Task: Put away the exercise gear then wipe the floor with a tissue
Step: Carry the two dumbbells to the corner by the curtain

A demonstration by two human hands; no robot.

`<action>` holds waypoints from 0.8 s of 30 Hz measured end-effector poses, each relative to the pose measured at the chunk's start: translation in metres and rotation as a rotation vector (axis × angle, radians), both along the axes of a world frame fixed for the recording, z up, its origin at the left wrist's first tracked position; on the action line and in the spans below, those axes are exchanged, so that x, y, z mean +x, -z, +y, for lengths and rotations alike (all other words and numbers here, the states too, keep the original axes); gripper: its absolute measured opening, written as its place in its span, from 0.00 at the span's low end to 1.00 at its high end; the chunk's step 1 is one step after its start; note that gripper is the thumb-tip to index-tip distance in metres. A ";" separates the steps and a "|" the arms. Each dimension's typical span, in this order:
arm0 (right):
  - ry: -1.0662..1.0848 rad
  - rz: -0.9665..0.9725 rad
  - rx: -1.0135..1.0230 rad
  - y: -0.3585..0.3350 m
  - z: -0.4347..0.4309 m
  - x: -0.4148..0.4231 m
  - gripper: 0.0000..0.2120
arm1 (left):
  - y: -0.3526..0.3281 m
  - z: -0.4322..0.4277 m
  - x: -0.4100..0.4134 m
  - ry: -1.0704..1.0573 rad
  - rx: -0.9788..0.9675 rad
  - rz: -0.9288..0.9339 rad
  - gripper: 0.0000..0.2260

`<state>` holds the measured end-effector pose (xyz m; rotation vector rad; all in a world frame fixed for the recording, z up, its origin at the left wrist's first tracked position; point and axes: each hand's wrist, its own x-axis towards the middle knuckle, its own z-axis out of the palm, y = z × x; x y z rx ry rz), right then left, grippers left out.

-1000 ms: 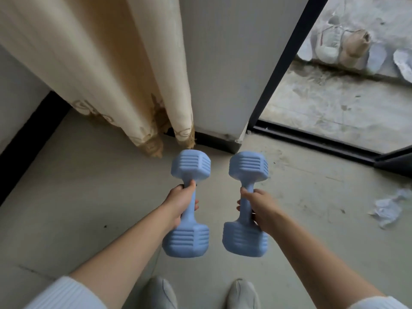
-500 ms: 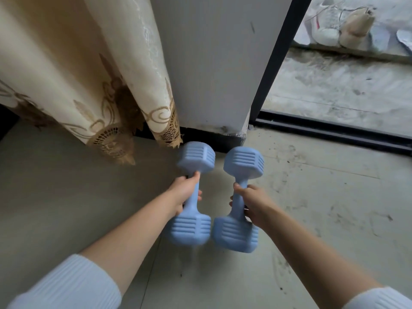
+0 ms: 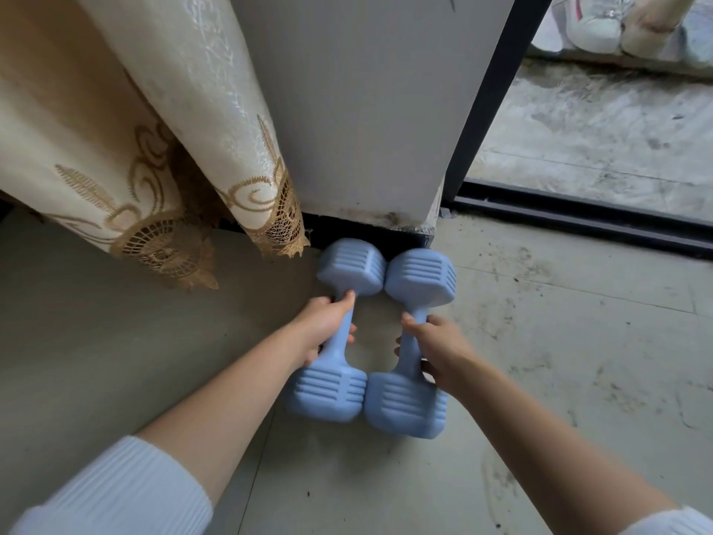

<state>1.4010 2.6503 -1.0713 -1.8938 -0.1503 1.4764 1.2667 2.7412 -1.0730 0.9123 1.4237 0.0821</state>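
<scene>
Curling round slim handles, L hand (image 3: 322,326) holds L dumbbell (image 3: 328,391) & R hand (image 3: 440,349) holds R dumbbell (image 3: 405,403), both matte pale-blue w/ ribbed hex ends, touching, at grey pillar (image 3: 366,110) foot; lace-hemmed curtain (image 3: 154,129) hangs left of pillar.

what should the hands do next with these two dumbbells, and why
Probably release: open both hands and lift away. The left hand grips the left dumbbell, the right hand the right dumbbell, and both seem to lie side by side on the floor by the wall, so they look put away.
</scene>
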 end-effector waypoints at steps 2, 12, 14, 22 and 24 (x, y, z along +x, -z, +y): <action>-0.012 0.008 -0.004 0.001 -0.001 0.002 0.10 | 0.001 0.002 0.002 -0.004 0.007 -0.001 0.24; 0.033 0.002 0.051 0.004 0.002 0.000 0.11 | 0.000 0.005 0.006 0.023 0.039 0.013 0.23; 0.041 0.005 0.059 0.004 0.003 0.001 0.11 | -0.004 0.004 0.006 0.045 0.067 0.018 0.20; -0.292 -0.338 -0.030 -0.011 0.000 -0.001 0.13 | -0.029 -0.008 0.003 0.357 0.338 0.252 0.17; -0.379 -0.441 -0.029 -0.031 -0.006 -0.006 0.10 | -0.046 -0.017 -0.004 0.406 0.428 0.349 0.20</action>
